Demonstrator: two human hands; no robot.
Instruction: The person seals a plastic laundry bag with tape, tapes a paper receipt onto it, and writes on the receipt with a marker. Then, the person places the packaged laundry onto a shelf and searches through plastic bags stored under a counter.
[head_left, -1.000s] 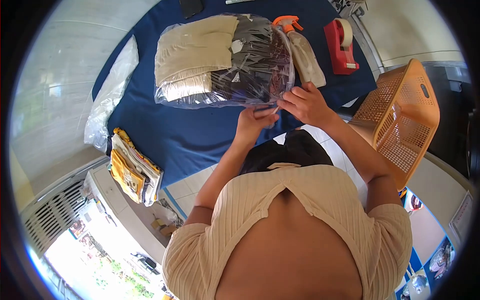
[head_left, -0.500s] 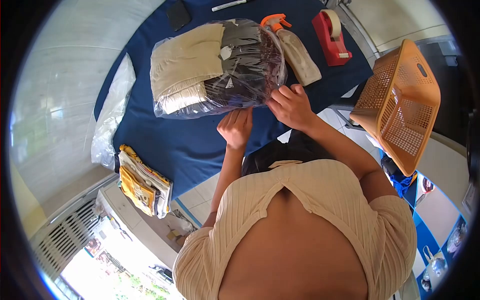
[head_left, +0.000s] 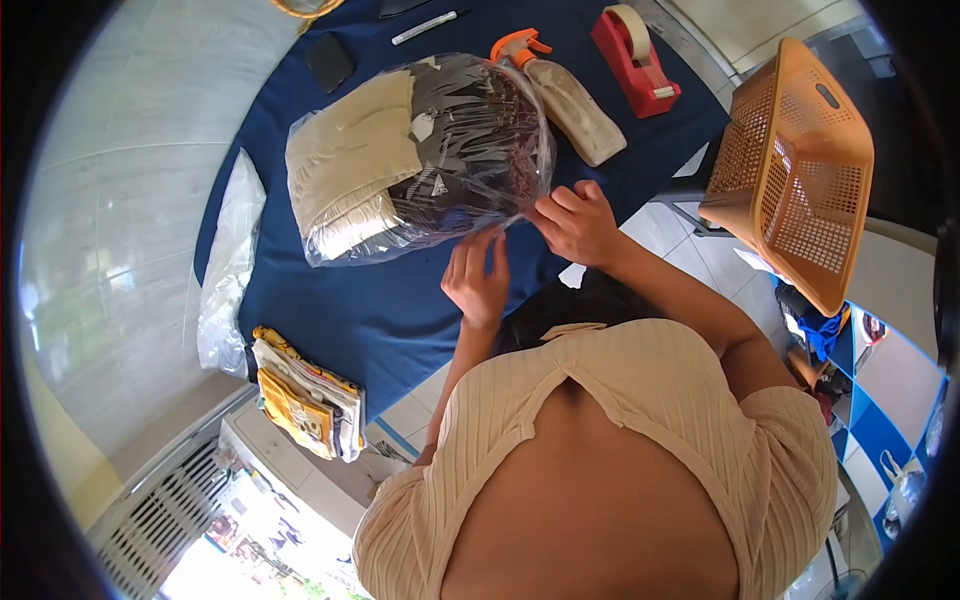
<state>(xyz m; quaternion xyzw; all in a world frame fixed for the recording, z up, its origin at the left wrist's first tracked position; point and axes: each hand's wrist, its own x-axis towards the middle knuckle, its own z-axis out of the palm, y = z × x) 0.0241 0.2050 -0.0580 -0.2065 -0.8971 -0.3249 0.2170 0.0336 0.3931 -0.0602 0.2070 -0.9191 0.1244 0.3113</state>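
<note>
A clear plastic bag packed with folded clothes lies on the blue-covered table. Beige folded cloth fills its left part; dark cloth with white tags shows through on the right. At the bag's near right corner, my right hand is closed, pinching the gathered film. My left hand is just left of it, thumb and fingertips meeting at the bag's near edge. The film between its fingertips is hard to make out. A spray bottle with an orange head lies beside the bag's right end.
A red tape dispenser stands at the far right of the table. An orange basket is to the right. Crumpled clear plastic and folded clothes lie at the left edge. A dark flat object and marker sit at the back.
The bag has shifted slightly left and nearer in the view, as the whole scene moved. My left hand has lowered a little, its fingers less curled. My right hand keeps its pinch.
</note>
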